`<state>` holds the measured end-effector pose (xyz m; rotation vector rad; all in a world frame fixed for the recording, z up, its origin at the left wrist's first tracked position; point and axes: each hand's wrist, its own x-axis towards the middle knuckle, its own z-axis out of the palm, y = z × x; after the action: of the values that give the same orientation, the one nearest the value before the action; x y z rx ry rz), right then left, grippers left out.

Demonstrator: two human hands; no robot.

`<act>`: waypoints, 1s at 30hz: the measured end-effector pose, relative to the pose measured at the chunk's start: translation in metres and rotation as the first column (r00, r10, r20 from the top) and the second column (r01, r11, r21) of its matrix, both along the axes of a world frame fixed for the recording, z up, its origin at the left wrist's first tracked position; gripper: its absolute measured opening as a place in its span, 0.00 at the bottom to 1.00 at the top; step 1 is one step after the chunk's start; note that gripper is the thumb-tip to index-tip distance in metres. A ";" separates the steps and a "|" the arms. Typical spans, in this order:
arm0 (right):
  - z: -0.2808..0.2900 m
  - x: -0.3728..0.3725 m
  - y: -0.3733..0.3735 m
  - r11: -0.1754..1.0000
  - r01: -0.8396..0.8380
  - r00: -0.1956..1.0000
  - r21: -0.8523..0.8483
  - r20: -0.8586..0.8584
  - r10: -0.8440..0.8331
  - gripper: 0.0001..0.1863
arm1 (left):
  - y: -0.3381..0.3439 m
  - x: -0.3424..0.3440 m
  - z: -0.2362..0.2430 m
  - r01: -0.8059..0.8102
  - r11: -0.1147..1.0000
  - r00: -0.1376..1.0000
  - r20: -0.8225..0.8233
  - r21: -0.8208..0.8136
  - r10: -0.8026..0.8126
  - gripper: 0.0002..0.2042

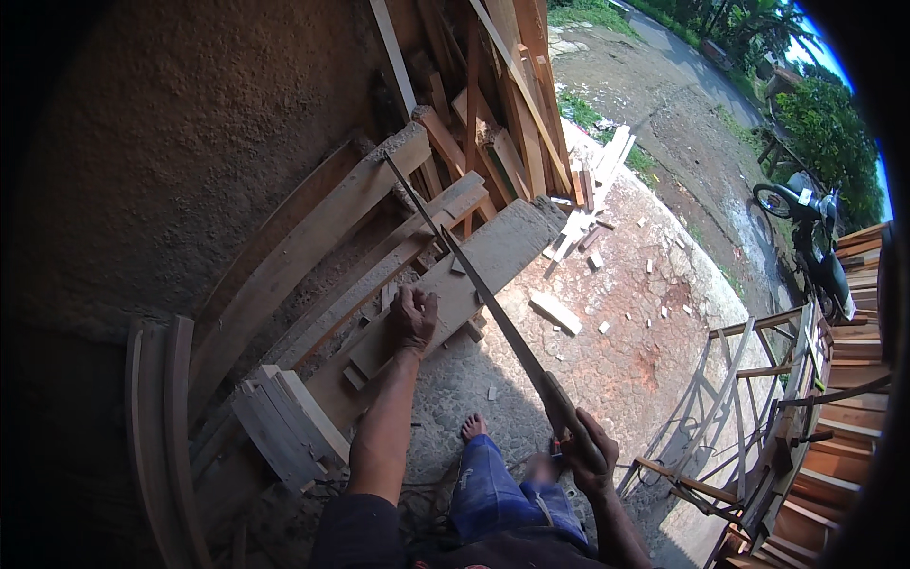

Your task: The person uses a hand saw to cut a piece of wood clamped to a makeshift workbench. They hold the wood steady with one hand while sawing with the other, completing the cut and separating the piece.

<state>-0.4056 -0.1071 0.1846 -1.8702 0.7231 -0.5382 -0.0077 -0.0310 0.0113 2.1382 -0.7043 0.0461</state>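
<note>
My right hand [590,446] grips the wooden handle of a long handsaw [512,341], whose narrow blade slants up and left across the work bench boards, its far end over a pale beam [313,242]. My left hand [412,313] has its fingers curled on or just above a flat plank [507,248]; what they hold, if anything, is hidden. Small wood blocks lie under and beside that plank. A stack of short boards [284,422] sits to the left of my forearm.
A rough wall [190,114] backs the boards, with timber offcuts [521,95] leaning at the top. Pale scraps [555,311] litter the concrete floor [635,360]. At right stand wooden frames [773,427] and a motorbike [820,251]. My bare foot [474,427] is below.
</note>
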 end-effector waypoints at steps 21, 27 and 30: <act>0.030 -0.072 0.039 0.969 0.246 0.969 0.011 0.000 -0.246 0.24 | 0.052 -0.042 0.030 -0.178 0.791 0.973 -0.016 0.585 0.231 0.49; 0.040 -0.089 0.021 0.861 0.329 0.940 -0.388 0.048 -0.337 0.22 | -0.091 -0.091 0.063 0.340 0.838 0.899 -0.408 0.426 -0.157 0.52; 0.054 -0.075 0.017 0.821 0.374 0.919 -0.431 0.052 -0.391 0.22 | -0.135 -0.111 0.050 0.335 0.942 0.844 -0.436 -0.023 -0.311 0.54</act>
<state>-0.4808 -0.0902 0.2388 -2.1569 1.0880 -0.9913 -0.1183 -0.1664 0.0610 1.9504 -0.7897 -0.6237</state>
